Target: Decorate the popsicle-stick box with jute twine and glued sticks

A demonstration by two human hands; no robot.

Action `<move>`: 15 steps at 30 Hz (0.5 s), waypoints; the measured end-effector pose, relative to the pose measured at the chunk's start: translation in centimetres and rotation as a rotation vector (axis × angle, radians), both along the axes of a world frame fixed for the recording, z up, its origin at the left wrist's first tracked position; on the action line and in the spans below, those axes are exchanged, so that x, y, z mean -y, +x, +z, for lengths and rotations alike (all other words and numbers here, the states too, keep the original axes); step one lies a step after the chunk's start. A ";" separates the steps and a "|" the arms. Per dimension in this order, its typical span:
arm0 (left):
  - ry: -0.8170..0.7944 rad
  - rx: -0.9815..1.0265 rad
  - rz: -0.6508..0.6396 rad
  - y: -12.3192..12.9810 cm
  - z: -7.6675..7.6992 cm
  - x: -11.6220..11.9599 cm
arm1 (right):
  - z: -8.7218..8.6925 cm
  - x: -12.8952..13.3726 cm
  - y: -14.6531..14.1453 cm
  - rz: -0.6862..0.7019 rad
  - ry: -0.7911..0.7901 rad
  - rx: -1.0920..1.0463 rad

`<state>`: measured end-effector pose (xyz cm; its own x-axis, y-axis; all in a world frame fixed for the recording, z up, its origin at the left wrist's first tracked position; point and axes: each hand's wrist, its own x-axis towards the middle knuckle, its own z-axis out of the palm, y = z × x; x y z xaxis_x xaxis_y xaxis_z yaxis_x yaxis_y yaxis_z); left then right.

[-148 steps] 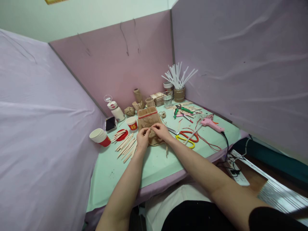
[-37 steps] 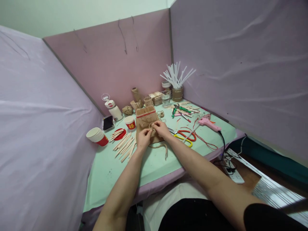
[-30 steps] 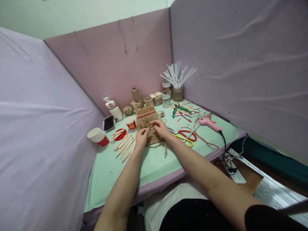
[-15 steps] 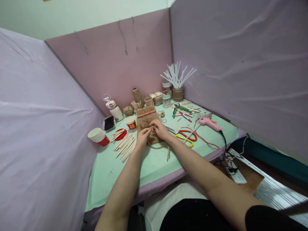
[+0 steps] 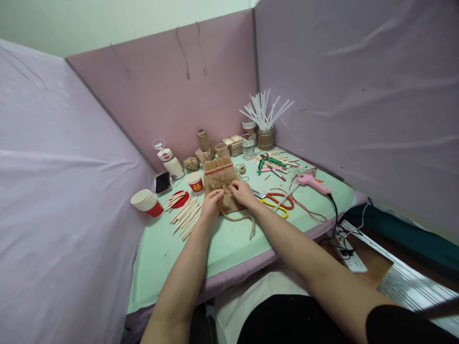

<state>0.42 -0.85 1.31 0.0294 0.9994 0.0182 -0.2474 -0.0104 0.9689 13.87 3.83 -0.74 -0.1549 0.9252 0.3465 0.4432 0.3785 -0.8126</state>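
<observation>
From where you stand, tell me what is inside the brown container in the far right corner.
A fan of thin white sticks rises from the brown container. Its wall hides their lower ends, so anything else at the bottom cannot be seen.

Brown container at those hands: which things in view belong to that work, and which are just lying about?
Apparently in use:
twine, at the left hand and right hand
brown container, by them

Seemingly just lying about:
pink glue gun
scissors
green-handled pliers
stacked paper cups
</observation>
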 end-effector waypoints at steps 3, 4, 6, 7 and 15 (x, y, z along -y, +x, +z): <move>0.025 -0.002 -0.007 0.1 0.0 0.0 | -0.3 -0.1 0.1 -0.076 -0.023 0.112; 0.032 -0.004 -0.008 0.1 0.0 0.0 | -0.4 0.0 0.1 -0.075 -0.023 0.145; 0.041 -0.013 -0.003 0.1 -0.1 -0.1 | -0.6 0.1 0.0 -0.077 -0.003 0.185; 0.045 -0.025 0.008 0.0 -0.2 -0.1 | -0.6 0.1 0.0 -0.086 0.017 0.186; 0.155 -0.503 0.334 -0.8 -1.6 -1.1 | 0.3 1.1 -0.2 0.102 0.324 -0.081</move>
<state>-0.36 0.23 -0.25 -0.2418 0.9428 0.2294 0.2795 -0.1587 0.9469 13.69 2.72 -0.48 -0.2008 0.7460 0.6349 0.3283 0.6619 -0.6739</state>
